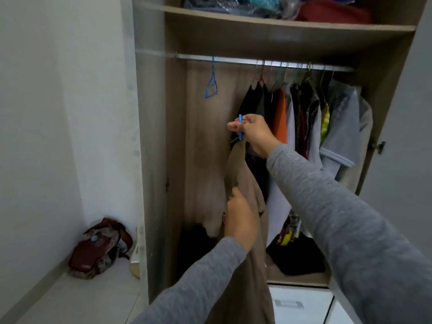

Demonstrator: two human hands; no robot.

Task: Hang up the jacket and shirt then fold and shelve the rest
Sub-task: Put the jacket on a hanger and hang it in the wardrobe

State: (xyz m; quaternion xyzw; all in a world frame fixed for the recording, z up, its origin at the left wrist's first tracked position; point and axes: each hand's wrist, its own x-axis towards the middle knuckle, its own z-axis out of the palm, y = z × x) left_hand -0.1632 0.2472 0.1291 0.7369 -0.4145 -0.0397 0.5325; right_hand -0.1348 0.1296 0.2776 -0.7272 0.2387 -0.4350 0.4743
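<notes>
A tan-brown garment (243, 178) hangs from a blue hanger (240, 126) in front of the open wardrobe. My right hand (253, 134) is closed around the hanger's hook, well below the rail (233, 60). Lower down, my left hand (238, 218) grips the garment's cloth at its front edge. An empty blue hanger (211, 85) dangles from the rail at the left. I cannot tell whether the garment is the jacket or the shirt.
Several clothes (315, 113) hang on the rail's right half. Dark clothes (294, 256) lie on the wardrobe floor. The top shelf (280, 23) holds bagged items and red cloth. A reddish backpack (98, 249) sits on the floor by the left wall. White drawers (299, 302) lie below.
</notes>
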